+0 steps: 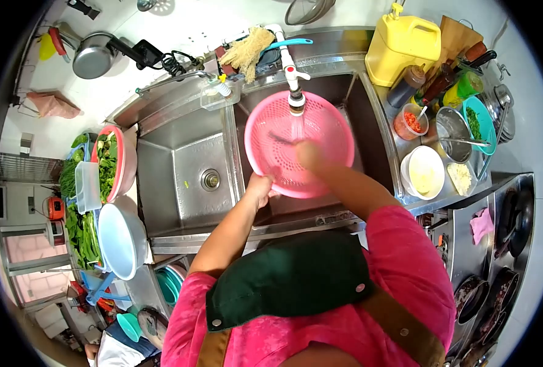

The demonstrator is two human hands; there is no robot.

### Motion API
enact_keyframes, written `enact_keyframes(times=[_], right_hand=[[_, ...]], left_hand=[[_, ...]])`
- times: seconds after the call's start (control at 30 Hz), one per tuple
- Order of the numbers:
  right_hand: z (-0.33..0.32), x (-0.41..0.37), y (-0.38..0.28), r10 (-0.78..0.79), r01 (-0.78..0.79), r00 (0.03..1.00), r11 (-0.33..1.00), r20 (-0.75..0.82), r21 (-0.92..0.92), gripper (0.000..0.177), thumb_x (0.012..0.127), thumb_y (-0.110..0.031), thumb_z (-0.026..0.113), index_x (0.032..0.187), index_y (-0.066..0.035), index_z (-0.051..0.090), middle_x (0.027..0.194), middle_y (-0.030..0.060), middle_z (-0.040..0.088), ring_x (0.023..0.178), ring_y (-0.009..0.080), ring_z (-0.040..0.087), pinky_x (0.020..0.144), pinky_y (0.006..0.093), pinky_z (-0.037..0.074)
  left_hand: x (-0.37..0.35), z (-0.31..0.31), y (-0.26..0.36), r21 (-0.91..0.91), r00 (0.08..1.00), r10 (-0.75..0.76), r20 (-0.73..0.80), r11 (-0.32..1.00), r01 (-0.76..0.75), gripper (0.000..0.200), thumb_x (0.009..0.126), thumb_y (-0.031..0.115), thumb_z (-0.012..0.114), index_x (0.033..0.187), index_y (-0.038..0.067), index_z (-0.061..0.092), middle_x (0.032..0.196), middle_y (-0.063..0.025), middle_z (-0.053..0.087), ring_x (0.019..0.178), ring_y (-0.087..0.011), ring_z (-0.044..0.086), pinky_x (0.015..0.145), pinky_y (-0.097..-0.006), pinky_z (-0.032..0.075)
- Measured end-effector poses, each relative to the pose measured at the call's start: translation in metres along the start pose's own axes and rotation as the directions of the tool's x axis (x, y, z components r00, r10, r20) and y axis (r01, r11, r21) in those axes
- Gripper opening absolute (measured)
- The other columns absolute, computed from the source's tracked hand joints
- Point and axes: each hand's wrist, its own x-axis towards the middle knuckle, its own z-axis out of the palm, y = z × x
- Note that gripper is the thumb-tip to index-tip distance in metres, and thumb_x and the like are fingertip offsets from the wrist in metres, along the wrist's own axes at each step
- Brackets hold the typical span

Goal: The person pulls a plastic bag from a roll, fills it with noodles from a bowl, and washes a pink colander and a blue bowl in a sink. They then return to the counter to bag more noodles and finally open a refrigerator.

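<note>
A pink plastic colander [260, 147] is over the right sink basin, tilted a little beneath the tap [296, 92]. Water runs from the spout into it. At the colander's near left rim, my left hand [260, 188] is closed, with the fingers gripping the edge. My right hand [309, 155] is inside the colander and smeared by motion. A dark, thin thing [280, 138] sticks out from it to the left; its kind is too blurred to make out. The fingers of that hand look closed around it.
The left sink basin [189, 153] has a drain. Leafy greens in a red-rimmed basin [125, 165] and a light blue bowl [123, 241] stand left. At right are a yellow jug [403, 49], sauce bottles, chopped red pepper [412, 122] and a white bowl [422, 173]. Another person's sleeve shows lower left.
</note>
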Motion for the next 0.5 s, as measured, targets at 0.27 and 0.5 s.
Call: enact_keyframes(times=[0.27,0.5], right_hand=[[-0.054,-0.027,-0.016,-0.157,0.16,0.987,0.968,-0.032,0.192,0.017,0.075,-0.013,0.045,0.081,-0.005,0.058,0.074,0.0137,0.061,0.07,0.0276,0.061,0.062,0.041,0.047],[-0.076,-0.02,0.047,0.317,-0.289,0.933,0.942,0.168,-0.169,0.02,0.078,-0.019,0.044,0.084,-0.006,0.058,0.083,0.0123,0.06,0.077,0.0283,0.059,0.068,0.0369,0.048]], left_hand=[[0.012,-0.003,0.0,0.078,0.98,0.196,-0.027,0.978,-0.193,0.033,0.075,-0.004,0.041,0.108,-0.002,0.044,0.091,-0.0169,0.056,0.071,-0.027,0.06,0.054,-0.0351,0.054],[0.011,-0.016,0.001,0.133,0.946,0.293,-0.138,0.952,-0.275,0.031,0.073,-0.006,0.044,0.103,-0.003,0.048,0.088,-0.0146,0.056,0.069,-0.0243,0.058,0.055,-0.034,0.049]])
